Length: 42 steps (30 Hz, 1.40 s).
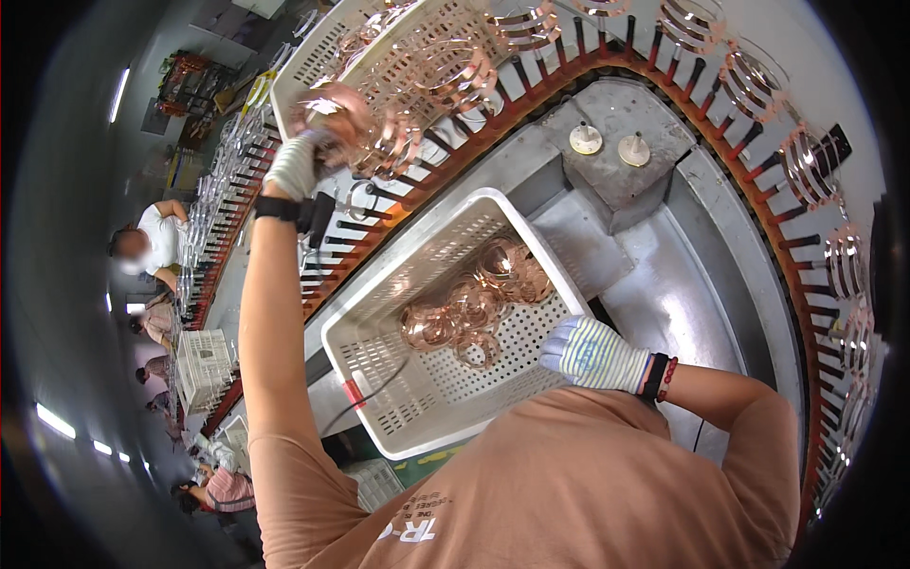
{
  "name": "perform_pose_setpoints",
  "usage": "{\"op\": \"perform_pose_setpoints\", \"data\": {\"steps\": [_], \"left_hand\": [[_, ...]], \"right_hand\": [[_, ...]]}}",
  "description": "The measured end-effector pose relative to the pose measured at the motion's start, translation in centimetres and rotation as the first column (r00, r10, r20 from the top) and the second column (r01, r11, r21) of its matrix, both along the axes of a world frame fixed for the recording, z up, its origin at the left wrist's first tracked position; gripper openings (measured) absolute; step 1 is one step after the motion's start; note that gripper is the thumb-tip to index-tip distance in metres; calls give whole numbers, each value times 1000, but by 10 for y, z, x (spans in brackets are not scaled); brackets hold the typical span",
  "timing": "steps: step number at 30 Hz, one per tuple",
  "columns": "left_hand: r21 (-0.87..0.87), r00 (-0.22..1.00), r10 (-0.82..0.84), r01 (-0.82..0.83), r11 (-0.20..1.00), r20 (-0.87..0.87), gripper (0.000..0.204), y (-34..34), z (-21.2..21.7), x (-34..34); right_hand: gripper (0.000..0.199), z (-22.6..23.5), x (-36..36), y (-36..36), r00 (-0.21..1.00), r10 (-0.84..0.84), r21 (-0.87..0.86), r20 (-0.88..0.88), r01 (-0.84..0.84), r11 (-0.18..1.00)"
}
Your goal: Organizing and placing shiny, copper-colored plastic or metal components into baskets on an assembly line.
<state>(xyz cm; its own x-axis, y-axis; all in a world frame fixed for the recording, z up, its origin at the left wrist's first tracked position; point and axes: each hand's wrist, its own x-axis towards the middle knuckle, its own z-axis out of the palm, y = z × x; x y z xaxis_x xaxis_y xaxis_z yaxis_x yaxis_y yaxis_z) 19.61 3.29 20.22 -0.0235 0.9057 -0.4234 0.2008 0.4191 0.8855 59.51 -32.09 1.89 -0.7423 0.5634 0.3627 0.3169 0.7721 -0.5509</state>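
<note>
The gloved left hand [296,163] grips a shiny copper wire coil [353,121] that could slip off the pegs, while the right hand [592,353] rests loosely closed, empty, by the white perforated plastic crate [398,398].

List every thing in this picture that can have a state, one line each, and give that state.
Left hand: gloved, raised, fingers closed on a copper coil.
Right hand: gloved, resting on the rim of the near crate, holding nothing visible.
Near white crate: partly filled, a few copper coils lying in it.
Far white crate: holding many coils.
Conveyor pegs: several carry hung coils.
</note>
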Motion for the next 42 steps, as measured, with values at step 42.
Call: {"op": "perform_pose_setpoints", "data": {"steps": [42], "left_hand": [[-159, 806, -324, 282, 946, -495, 19, 31, -7, 83]], "right_hand": [[15, 3, -2, 3, 997, 42, -45, 66, -39, 998]]}}
